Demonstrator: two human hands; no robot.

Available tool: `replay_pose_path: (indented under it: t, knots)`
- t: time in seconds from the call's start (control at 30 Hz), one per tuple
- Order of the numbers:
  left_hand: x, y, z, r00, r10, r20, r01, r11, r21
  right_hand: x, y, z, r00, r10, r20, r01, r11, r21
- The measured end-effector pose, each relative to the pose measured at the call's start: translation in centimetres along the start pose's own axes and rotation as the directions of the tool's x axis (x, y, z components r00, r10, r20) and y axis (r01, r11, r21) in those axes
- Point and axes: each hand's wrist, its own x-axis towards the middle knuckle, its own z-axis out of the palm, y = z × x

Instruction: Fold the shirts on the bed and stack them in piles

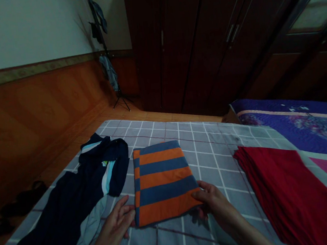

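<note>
A neatly folded piece of cloth (165,182) with orange and blue-grey stripes lies in front of me on the grey checked bed cover (205,165). My right hand (211,199) pinches its lower right corner, thumb on top and fingers underneath. At the lower left edge, my left hand (118,222) touches the cloth with its fingertips, its fingers loosely apart. Left of the cloth, a dark navy garment (63,203) with white and light blue stripes lies spread out, a pale grey part showing beside it. Whether the striped cloth is a garment I cannot tell.
Folded red fabric (296,190) lies on the right. Beyond it is a purple floral bedspread (304,123). A dark wooden wardrobe (191,49) stands behind the bed, with a coat stand (104,47) to its left. Dark footwear (22,201) sits on the floor at left.
</note>
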Motion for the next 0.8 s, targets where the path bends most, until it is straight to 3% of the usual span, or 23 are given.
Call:
replay_pose_path:
  t: [0.07, 0.17, 0.3, 0.5, 0.6, 0.73, 0.8]
  knots:
    - [0.3, -0.2, 1.0, 0.999, 0.037, 0.012, -0.038, 0.999, 0.031, 0.6, 1.2, -0.5, 0.999, 0.03, 0.018, -0.029, 0.999, -0.046]
    - [0.9, 0.5, 2.0, 0.998, 0.031, 0.053, -0.037, 0.994, 0.107, 1.8, 1.7, -0.6, 0.999, -0.032, 0.005, 0.032, 0.997, -0.069]
    - [1.5, 2.4, 2.1, 0.987, -0.109, 0.122, 0.096, 0.989, 0.109, 2.7, 1.1, 0.1, 0.988, -0.142, -0.067, 0.147, 0.987, 0.063]
    - [1.7, 5.4, 2.9, 0.92, -0.293, 0.261, 0.301, 0.954, 0.011, 2.5, 0.1, 2.1, 0.985, -0.146, -0.087, 0.167, 0.924, 0.344]
    - [2.0, 6.2, 3.2, 0.896, -0.363, 0.257, 0.384, 0.922, -0.037, 1.7, -1.3, 2.4, 0.979, -0.188, -0.082, 0.205, 0.897, 0.391]
    - [2.7, 7.2, 3.3, 0.921, -0.349, 0.172, 0.374, 0.917, -0.142, -1.1, -4.5, 1.0, 0.967, -0.241, -0.087, 0.255, 0.864, 0.434]
    - [2.9, 8.3, 3.6, 0.929, -0.322, 0.183, 0.351, 0.923, -0.159, -3.6, -6.3, -0.2, 0.959, -0.273, -0.079, 0.279, 0.852, 0.442]
